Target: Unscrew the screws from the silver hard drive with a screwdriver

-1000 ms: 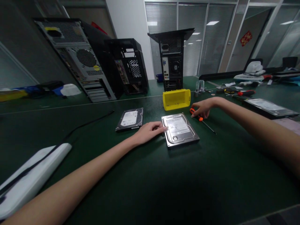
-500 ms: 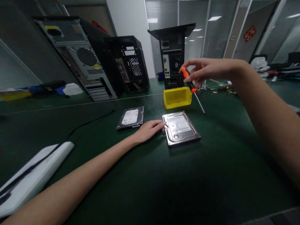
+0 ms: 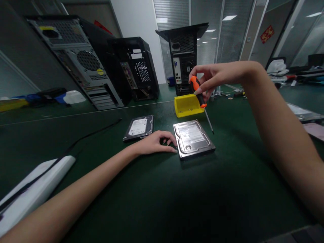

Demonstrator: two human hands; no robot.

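Note:
A silver hard drive point(image 3: 191, 136) with a white label lies flat on the dark green table. At its left edge is my left hand point(image 3: 158, 141), thumb and fingertips curved together in a pinch; what sits between the tips is too small and dark to make out. My right hand point(image 3: 209, 79) grips the orange and black handle of a screwdriver point(image 3: 201, 97) above the table. The screwdriver's shaft slants down to the right, its tip off the drive's right side. Behind the drive stands a yellow plastic bin point(image 3: 186, 107) with small bits inside.
A second hard drive point(image 3: 138, 126) lies left of my left hand. Computer cases point(image 3: 87, 64) stand along the back. A white box-like object point(image 3: 40, 185) with a black cable across it is at the left. Assorted small parts point(image 3: 238, 92) lie at the back right.
My left hand's fingers have drawn off the drive's top into a curved pinch beside its left edge. My right hand has brought the screwdriver slightly left, its tip lower and closer to the drive.

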